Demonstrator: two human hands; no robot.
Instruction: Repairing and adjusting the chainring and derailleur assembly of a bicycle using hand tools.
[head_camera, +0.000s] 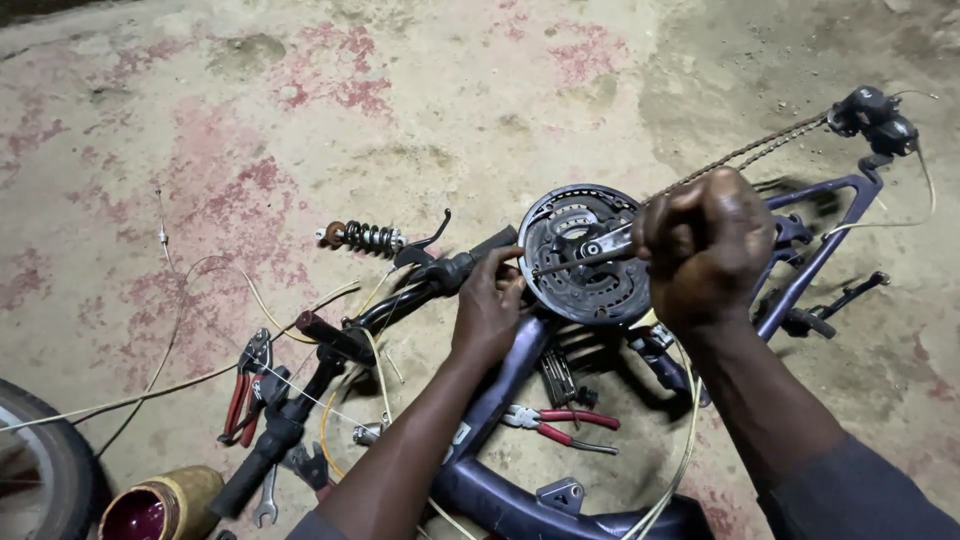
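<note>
A purple bicycle frame (500, 385) lies on the concrete floor with its black chainring and crank (580, 255) facing up. My right hand (705, 245) is closed around a metal tool (590, 252) whose tip meets the centre of the chainring. My left hand (488, 305) rests its fingertips on the chainring's left edge, beside the black handlebar grip (470, 262). A rusty chain (745, 150) runs from the chainring up to the rear derailleur (875, 118) at the top right.
Red-handled pliers (560, 422) lie under the frame. More red pliers (245, 388) and a spanner (266, 500) lie at the left. A coil spring shock (365, 237), loose cables (180, 330), a tyre (45, 465) and an open tin (160, 505) sit nearby.
</note>
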